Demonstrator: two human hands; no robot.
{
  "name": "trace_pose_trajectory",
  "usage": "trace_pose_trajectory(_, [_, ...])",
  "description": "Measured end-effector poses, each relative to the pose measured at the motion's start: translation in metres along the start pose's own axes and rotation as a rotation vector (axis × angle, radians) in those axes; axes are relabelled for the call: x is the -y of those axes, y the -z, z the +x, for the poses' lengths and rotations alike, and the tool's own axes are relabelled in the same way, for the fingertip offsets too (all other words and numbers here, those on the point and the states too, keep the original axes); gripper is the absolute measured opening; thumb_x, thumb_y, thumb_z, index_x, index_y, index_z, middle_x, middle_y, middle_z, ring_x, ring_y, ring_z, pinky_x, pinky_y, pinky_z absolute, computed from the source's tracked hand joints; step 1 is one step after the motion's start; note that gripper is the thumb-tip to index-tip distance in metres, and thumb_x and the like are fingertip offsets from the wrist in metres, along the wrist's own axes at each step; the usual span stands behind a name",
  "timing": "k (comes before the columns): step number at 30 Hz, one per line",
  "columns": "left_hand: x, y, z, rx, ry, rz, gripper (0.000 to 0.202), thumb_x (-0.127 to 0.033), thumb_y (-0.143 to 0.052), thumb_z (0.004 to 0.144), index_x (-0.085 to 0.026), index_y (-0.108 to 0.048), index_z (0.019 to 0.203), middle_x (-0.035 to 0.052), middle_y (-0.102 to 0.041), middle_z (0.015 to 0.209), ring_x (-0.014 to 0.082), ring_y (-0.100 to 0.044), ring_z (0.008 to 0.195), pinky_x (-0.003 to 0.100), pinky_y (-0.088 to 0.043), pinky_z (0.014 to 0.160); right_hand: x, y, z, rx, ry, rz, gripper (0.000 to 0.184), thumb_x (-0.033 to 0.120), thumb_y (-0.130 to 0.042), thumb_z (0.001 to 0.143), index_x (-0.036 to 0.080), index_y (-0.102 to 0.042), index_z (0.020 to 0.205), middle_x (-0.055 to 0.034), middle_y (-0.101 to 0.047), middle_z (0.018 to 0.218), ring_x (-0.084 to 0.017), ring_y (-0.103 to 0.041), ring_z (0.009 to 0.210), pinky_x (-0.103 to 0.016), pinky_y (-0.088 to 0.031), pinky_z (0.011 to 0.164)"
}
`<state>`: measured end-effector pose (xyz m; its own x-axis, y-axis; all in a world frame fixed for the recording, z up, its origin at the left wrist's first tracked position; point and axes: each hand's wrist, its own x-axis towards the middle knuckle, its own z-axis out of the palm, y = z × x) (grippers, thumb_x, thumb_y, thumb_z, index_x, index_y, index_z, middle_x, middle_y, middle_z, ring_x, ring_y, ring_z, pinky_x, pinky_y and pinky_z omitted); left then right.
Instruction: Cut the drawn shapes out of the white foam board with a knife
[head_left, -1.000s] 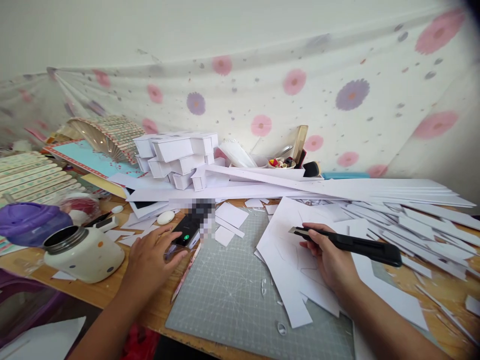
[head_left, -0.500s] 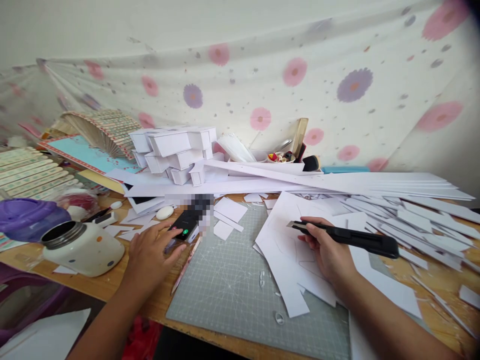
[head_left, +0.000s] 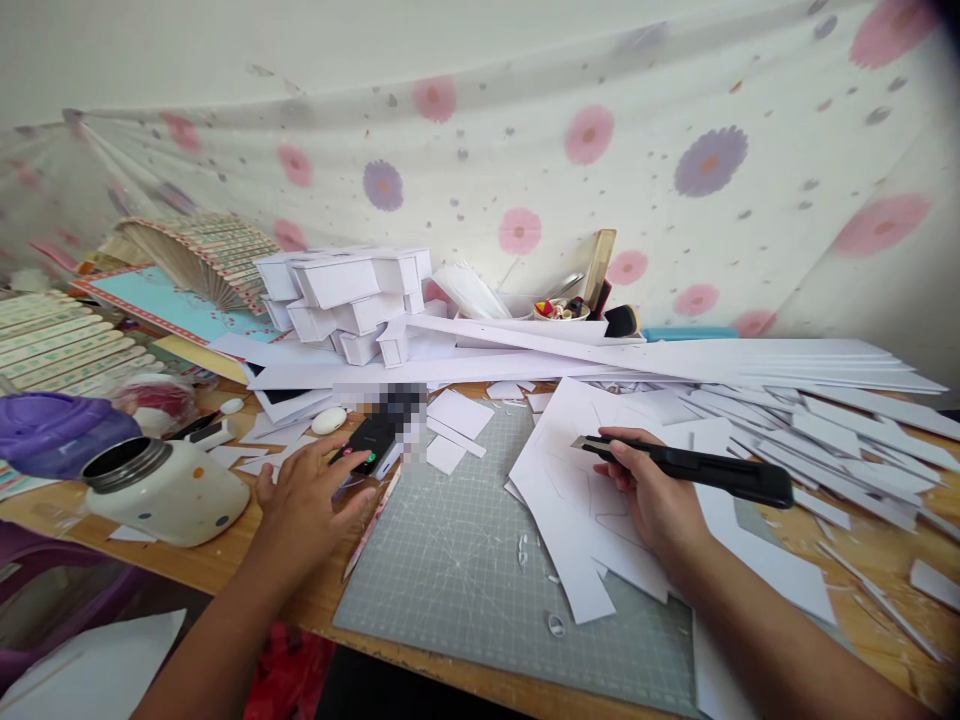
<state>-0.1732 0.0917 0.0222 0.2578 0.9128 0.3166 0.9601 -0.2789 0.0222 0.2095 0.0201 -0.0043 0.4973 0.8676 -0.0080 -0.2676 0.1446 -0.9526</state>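
One utility knife (head_left: 709,472) fills the right hand (head_left: 664,500); the left hand (head_left: 306,510), fingers spread, is at the eleven-o'clock smartphone (head_left: 373,436), seemingly a phone-handling step, next needing a light tap.

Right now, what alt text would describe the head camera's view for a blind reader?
A person's right hand holds a black utility knife over a white sheet on a gray cutting mat; the left hand is at a phone. White box shapes stand behind, and an open jar sits on the wooden table.
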Motion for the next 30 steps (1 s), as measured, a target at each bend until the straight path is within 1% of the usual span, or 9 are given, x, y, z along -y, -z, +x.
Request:
trace_pose_trajectory(3, [-0.001,0.003,0.000,-0.029,0.012,-0.021,0.041,-0.042,-0.048,0.088,-0.026,-0.060,0.124,0.0143,-0.048,0.138,0.0404,-0.043,0.126,0.076,-0.022,0.101,-0.001,0.001,0.000,-0.005,0.002,-0.022,0.029,0.039,-0.078,0.070,0.022,-0.073,0.092,0.0054,-0.049,0.054,-0.009,-0.044,0.053,-0.032,-0.056,0.072])
trace_pose_trajectory(9, [0.000,0.002,0.001,-0.046,-0.003,-0.012,0.035,-0.042,-0.046,0.090,-0.027,-0.061,0.118,0.0154,-0.048,0.136,0.0393,-0.043,0.127,0.076,-0.021,0.100,0.001,0.001,0.000,0.000,0.012,-0.026,0.028,0.039,-0.077,0.071,0.021,-0.073,0.092,0.0049,-0.050,0.055,-0.008,-0.043,0.053,-0.031,-0.055,0.070])
trace_pose_trajectory(14, [-0.003,0.003,0.001,-0.055,-0.017,-0.030,0.037,-0.043,-0.046,0.089,-0.026,-0.063,0.117,0.0149,-0.049,0.135,0.0406,-0.043,0.127,0.077,-0.021,0.100,0.003,-0.002,-0.002,-0.009,0.009,-0.016,0.028,0.038,-0.078,0.070,0.021,-0.073,0.091,0.0051,-0.049,0.054,-0.008,-0.043,0.053,-0.030,-0.055,0.071])
trace_pose_trajectory(18, [-0.006,0.004,0.000,-0.084,-0.024,-0.034,0.038,-0.043,-0.045,0.089,-0.025,-0.065,0.115,0.0149,-0.051,0.133,0.0407,-0.044,0.125,0.077,-0.021,0.100,0.003,-0.002,-0.002,-0.011,0.007,-0.012,0.027,0.038,-0.078,0.069,0.021,-0.073,0.091,0.0046,-0.050,0.054,-0.008,-0.042,0.054,-0.029,-0.055,0.070])
trace_pose_trajectory(21, [-0.006,0.002,0.000,-0.091,-0.022,-0.038,0.037,-0.043,-0.047,0.087,-0.025,-0.067,0.113,0.0136,-0.051,0.133,0.0403,-0.044,0.126,0.076,-0.019,0.102,0.003,-0.002,-0.002,-0.008,0.006,-0.018,0.027,0.038,-0.077,0.070,0.021,-0.073,0.091,0.0044,-0.051,0.055,-0.009,-0.042,0.054,-0.029,-0.055,0.070])
trace_pose_trajectory(24, [-0.002,0.000,0.001,-0.059,-0.014,-0.039,0.034,-0.042,-0.051,0.085,-0.028,-0.068,0.110,0.0107,-0.051,0.135,0.0398,-0.043,0.127,0.074,-0.017,0.104,0.003,-0.002,-0.002,-0.013,0.005,-0.017,0.027,0.037,-0.077,0.070,0.021,-0.073,0.092,0.0045,-0.050,0.055,-0.009,-0.043,0.054,-0.031,-0.055,0.071])
trace_pose_trajectory(26, [-0.001,0.001,0.002,-0.049,-0.010,-0.036,0.033,-0.042,-0.052,0.085,-0.028,-0.068,0.111,0.0103,-0.051,0.136,0.0389,-0.043,0.127,0.073,-0.016,0.105,0.002,-0.001,-0.002,-0.016,0.010,-0.015,0.027,0.037,-0.077,0.070,0.021,-0.073,0.092,0.0047,-0.050,0.055,-0.009,-0.043,0.054,-0.032,-0.055,0.071])
trace_pose_trajectory(28, [-0.008,0.004,0.000,-0.088,-0.002,-0.042,0.035,-0.041,-0.051,0.086,-0.027,-0.064,0.116,0.0118,-0.051,0.135,0.0375,-0.044,0.126,0.071,-0.017,0.106,0.002,-0.001,-0.002,-0.012,0.016,-0.012,0.027,0.037,-0.077,0.071,0.021,-0.073,0.092,0.0048,-0.049,0.054,-0.009,-0.043,0.053,-0.033,-0.055,0.071])
trace_pose_trajectory(30, [-0.028,0.010,-0.007,-0.170,-0.023,-0.079,0.038,-0.039,-0.049,0.089,-0.024,-0.058,0.123,0.0139,-0.053,0.132,0.0353,-0.046,0.124,0.065,-0.022,0.107,0.002,-0.001,-0.001,0.000,0.019,-0.009,0.027,0.037,-0.077,0.070,0.021,-0.073,0.092,0.0046,-0.050,0.054,-0.010,-0.043,0.053,-0.034,-0.055,0.070])
